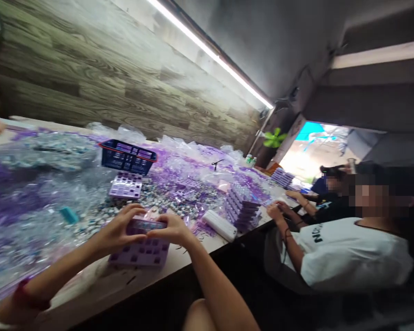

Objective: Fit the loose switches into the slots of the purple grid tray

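Both my hands hold a small flat purple box-like piece (147, 224) level between them; its exact kind is not clear. My left hand (129, 225) grips its left end with thumb and fingers. At the right end, the fingers of my right hand (172, 227) are closed on it. Just beneath lies a light purple tray with square holes (138, 257), partly covered by my hands. A similar purple tray (126, 185) rests farther back, beside heaps of small pale and blue pieces (106, 207).
A dark blue basket with a red rim (127, 158) stands behind. To the right are a white oblong block (220, 225) and stacked purple trays (239, 211). Clear plastic wrapping and purple scraps cover much of the table. Co-workers sit along its right edge, one in a white shirt (352, 253).
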`<state>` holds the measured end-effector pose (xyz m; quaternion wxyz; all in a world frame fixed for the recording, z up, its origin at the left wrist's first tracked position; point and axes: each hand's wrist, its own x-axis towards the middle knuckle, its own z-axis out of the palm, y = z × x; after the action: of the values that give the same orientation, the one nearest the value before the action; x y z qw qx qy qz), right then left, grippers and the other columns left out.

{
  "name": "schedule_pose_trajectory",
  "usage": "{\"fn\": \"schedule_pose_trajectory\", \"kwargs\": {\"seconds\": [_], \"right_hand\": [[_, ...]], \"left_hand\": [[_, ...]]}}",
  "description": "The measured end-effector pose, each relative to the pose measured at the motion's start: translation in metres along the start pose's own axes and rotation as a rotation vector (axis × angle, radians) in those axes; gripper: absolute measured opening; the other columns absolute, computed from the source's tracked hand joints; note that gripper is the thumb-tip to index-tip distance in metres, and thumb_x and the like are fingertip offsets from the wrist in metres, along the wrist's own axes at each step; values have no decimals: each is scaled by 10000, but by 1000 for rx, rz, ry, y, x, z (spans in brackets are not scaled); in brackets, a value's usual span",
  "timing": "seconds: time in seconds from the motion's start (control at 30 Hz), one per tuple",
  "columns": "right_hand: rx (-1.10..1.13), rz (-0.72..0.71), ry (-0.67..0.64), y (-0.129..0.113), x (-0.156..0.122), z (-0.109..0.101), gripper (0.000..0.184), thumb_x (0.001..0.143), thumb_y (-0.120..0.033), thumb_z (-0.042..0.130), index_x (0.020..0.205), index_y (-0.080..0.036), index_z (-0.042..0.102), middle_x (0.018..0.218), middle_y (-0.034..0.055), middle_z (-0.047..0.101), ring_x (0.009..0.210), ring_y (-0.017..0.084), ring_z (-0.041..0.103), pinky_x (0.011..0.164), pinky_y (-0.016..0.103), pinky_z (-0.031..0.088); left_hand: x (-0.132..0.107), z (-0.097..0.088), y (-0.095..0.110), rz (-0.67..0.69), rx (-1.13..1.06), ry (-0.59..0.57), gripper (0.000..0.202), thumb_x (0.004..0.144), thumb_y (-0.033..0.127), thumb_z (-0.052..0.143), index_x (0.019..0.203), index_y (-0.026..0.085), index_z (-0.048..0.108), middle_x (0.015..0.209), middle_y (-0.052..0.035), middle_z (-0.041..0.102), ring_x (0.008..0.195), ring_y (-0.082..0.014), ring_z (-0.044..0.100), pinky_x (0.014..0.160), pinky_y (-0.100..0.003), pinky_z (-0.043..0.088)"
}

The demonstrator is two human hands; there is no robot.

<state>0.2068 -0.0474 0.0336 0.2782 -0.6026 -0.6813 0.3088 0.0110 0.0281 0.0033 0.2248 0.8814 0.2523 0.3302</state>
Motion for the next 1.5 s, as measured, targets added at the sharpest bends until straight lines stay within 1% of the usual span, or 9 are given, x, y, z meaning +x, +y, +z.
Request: {"fn": "schedule_pose_trajectory", "kwargs": {"seconds": [0.07, 0.13, 0.2, 0.27, 0.53, 0.8, 1.13, 1.27, 1.5], "right_hand": [[-61, 13, 60, -3, 1, -2, 264, 699, -422, 700, 833, -197, 664, 690, -47, 562, 647, 105, 507, 532, 188, 326], [-119, 27, 98, -8, -1, -3, 280, 694, -436, 692, 849, -204, 660, 708, -43, 572, 655, 111, 521, 532, 190, 326], [-189, 20, 114, -14, -3, -3, 289, 693, -449, 683, 849, -208, 653, 718, -36, 580, 657, 116, 522, 533, 196, 322], [-270, 18, 124, -21, -6, -2, 295, 687, -460, 685, 831, -206, 643, 722, -28, 585, 659, 123, 516, 532, 203, 311], [-342, 3, 48, -28, -11, -3, 354, 715, -537, 658, 818, -201, 613, 739, -18, 591, 642, 125, 505, 515, 205, 284], [-371, 2, 62, -26, -11, 0, 339, 731, -534, 629, 829, -209, 621, 707, -22, 580, 610, 124, 486, 503, 210, 259], [-394, 36, 64, -28, -9, 1, 345, 727, -538, 623, 863, -222, 634, 771, -11, 619, 654, 137, 514, 515, 213, 276], [-400, -2, 63, -22, -5, 4, 307, 748, -498, 615, 874, -220, 645, 782, -10, 634, 665, 137, 524, 528, 219, 272], [-368, -7, 116, -19, -10, 11, 227, 746, -387, 630, 863, -195, 654, 775, 8, 643, 680, 147, 531, 552, 228, 276]], "left_hand": [[4, 2, -11, -84, 6, -3, 515, 697, 492, 653, 1083, 164, 560, 1146, -96, 552, 1115, -294, 510, 949, -359, 418], [6, 1, -16, -183, -34, -71, 559, 690, 522, 647, 1102, 157, 550, 1113, -87, 583, 1057, -291, 545, 913, -353, 435], [5, 0, -17, -248, -94, -129, 593, 688, 537, 642, 1130, 157, 533, 1119, -79, 593, 1038, -281, 556, 891, -334, 444], [4, 0, -15, -270, -139, -125, 602, 689, 541, 635, 1140, 158, 523, 1118, -73, 594, 1038, -274, 550, 882, -321, 443], [-2, 12, -12, -198, -237, 11, 419, 708, 495, 601, 1066, 286, 543, 1090, 26, 583, 1064, -244, 503, 882, -315, 419], [-3, 15, -10, -189, -250, 56, 447, 696, 565, 579, 1028, 266, 574, 1062, 13, 602, 1022, -249, 514, 868, -320, 416], [-4, 8, -13, -191, -278, -46, 437, 746, 526, 576, 1100, 275, 526, 1085, 20, 577, 1052, -226, 507, 886, -293, 428], [-3, 1, -5, -192, -249, -92, 497, 708, 500, 622, 1097, 201, 548, 1055, -49, 563, 1032, -259, 516, 878, -331, 438], [-5, -2, 10, -151, -178, -136, 446, 719, 446, 612, 1066, 174, 541, 1010, -45, 509, 988, -233, 487, 881, -354, 422]]}}
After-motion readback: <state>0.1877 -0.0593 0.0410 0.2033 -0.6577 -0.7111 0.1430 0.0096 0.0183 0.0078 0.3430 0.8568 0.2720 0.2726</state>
